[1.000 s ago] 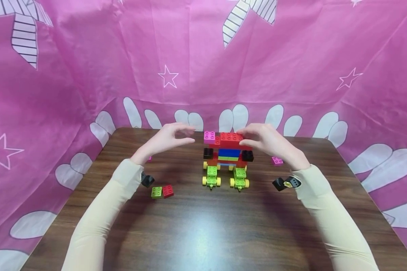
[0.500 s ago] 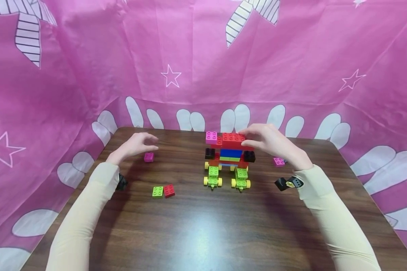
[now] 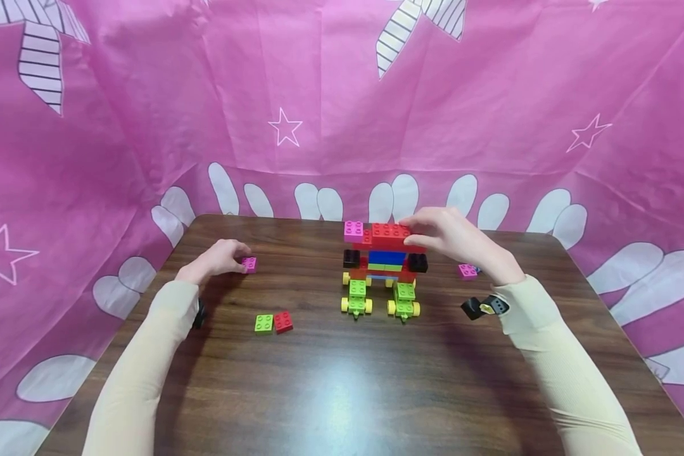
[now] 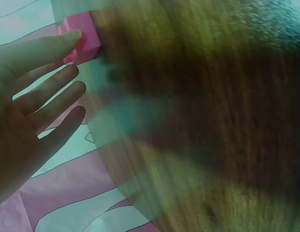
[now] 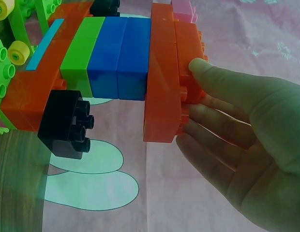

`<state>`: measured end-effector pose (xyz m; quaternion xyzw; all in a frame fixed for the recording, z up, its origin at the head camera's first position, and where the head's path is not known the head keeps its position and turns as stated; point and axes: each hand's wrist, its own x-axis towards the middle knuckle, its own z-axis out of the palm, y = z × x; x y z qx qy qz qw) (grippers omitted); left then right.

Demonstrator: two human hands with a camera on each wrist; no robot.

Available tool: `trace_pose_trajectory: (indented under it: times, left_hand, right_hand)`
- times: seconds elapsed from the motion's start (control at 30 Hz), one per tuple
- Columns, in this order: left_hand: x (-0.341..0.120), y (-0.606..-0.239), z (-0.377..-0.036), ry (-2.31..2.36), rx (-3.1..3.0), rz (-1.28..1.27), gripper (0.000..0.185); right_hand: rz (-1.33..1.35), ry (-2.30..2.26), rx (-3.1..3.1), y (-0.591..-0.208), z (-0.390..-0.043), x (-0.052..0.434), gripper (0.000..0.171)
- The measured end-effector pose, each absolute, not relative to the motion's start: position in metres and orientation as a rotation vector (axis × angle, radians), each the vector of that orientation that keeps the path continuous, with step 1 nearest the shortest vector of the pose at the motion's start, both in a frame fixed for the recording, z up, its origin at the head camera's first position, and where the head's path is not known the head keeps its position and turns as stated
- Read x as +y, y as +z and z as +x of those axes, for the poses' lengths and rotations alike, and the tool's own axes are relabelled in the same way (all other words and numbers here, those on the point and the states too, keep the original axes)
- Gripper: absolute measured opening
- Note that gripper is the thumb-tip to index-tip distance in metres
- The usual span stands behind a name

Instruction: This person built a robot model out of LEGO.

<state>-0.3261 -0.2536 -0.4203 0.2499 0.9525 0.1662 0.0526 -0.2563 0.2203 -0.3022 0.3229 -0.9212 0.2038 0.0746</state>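
Item 1, block model [image 3: 383,266]: stands upright on the table [image 3: 330,380], near the middle of its far edge. Top layer is a red block [image 3: 392,235] with a pink top block [image 3: 353,230] at its left end; below come blue and green layers, 2 black blocks at the sides, and 2 green wheeled bases at the front.

Item 2, right hand [image 3: 453,237]: fingers rest on the studs of the red block and the thumb presses its near face, a light pinch on the block's right end. The right wrist view shows the thumb tip [image 5: 208,72] on the studded side.

Item 3, left hand [image 3: 216,259]: lies low on the table toward the left edge, fingers loosely bent, fingertips touching a small pink block [image 3: 249,264]. The left wrist view shows the fingers nearly straight, the thumb against the block; whether it is gripped cannot be told.

Item 4, loose blocks: 1 green block [image 3: 263,323] and 1 red small block [image 3: 283,321], touching, left of the model; 1 pink far block [image 3: 466,271] toward the right edge.
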Motion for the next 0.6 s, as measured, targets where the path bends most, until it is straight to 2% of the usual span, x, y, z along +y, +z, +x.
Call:
trace_pose_trajectory:
  times: [0.6]
  left_hand:
    - [-0.2532,-0.4237,-0.3279,0.585,2.919,0.721,0.031]
  right_hand:
    - [0.959,0.606,-2.782,-0.3002,-0.2560,0.2201,0.037]
